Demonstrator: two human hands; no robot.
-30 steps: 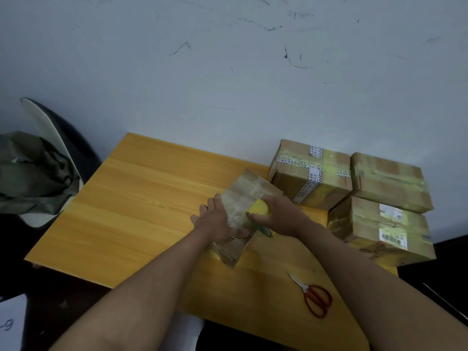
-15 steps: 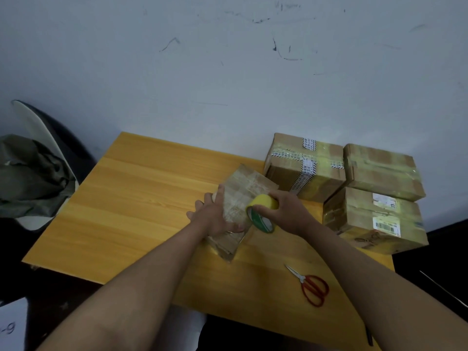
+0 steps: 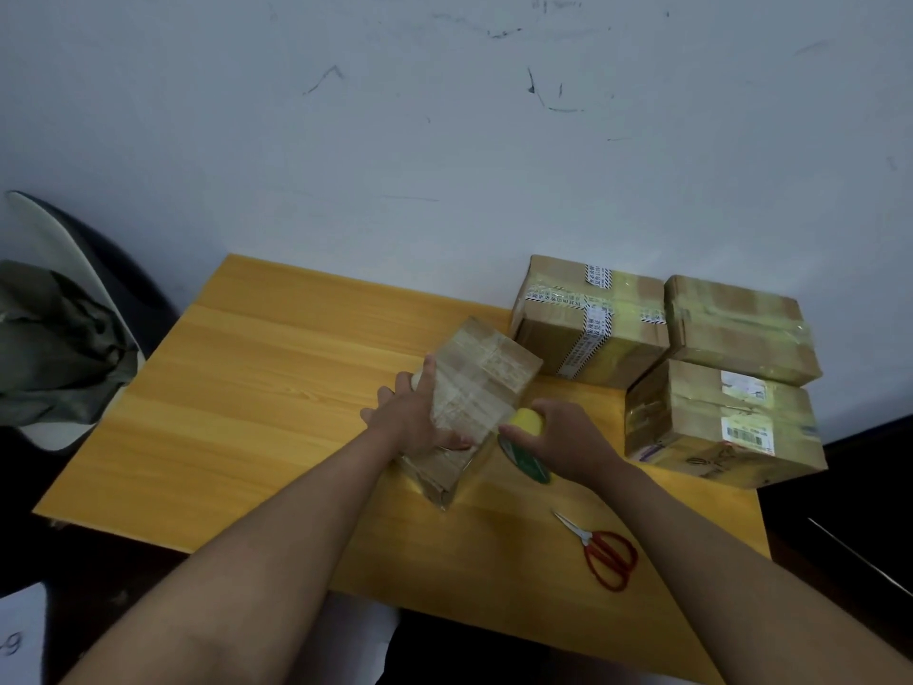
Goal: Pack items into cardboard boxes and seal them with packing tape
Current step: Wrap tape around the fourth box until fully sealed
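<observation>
A small cardboard box [image 3: 486,375] wrapped in clear tape lies at an angle in the middle of the yellow wooden table [image 3: 257,388]. My left hand [image 3: 412,415] lies on its near left part, fingers spread along the top and side, thumb across the top. My right hand [image 3: 560,440] grips a roll of yellow packing tape [image 3: 526,444] with a green core, just off the box's near right edge. A strip of tape seems to run from the roll onto the box.
Three sealed cardboard boxes [image 3: 590,318] [image 3: 738,328] [image 3: 721,422] stand at the table's back right against the wall. Red-handled scissors [image 3: 605,553] lie near the front right edge. A chair with a dark cloth [image 3: 54,348] stands to the left.
My right hand has drawn the tape roll from on top of the box down and right, past the box's near right edge. My left hand keeps pressing the box.
</observation>
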